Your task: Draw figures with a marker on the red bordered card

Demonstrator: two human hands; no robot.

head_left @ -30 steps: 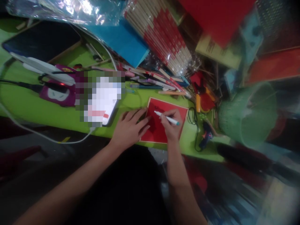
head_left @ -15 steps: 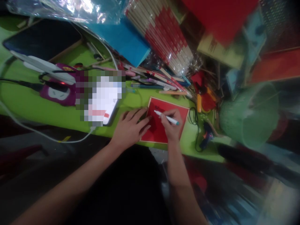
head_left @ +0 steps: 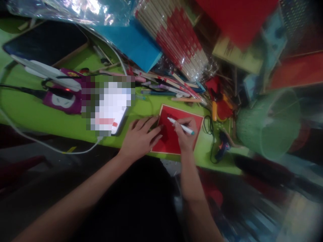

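A red square sheet (head_left: pixel 168 143) with a pale border lies on the green table near its front edge. My right hand (head_left: pixel 186 132) is closed around a white marker (head_left: pixel 185 128) with a teal end, its tip at the upper part of the sheet. Small dark marks show near that tip. My left hand (head_left: pixel 140 136) lies flat with fingers spread, its fingertips over the sheet's left edge. To its left is a phone (head_left: pixel 122 116) with a lit, partly blurred screen and a white cable plugged in.
A purple power strip (head_left: pixel 64 99) with plugs sits at the left, near a dark tablet-like slab (head_left: pixel 46 42). Pens and sticks (head_left: pixel 171 89) lie behind the sheet, below wrapped red-and-wood sticks (head_left: pixel 174 37). A green basket (head_left: pixel 267 124) and orange-handled pliers (head_left: pixel 222 109) are at the right.
The marker tip has shifted slightly right and up on the red sheet, with my right hand moving along. My left hand stays in place.
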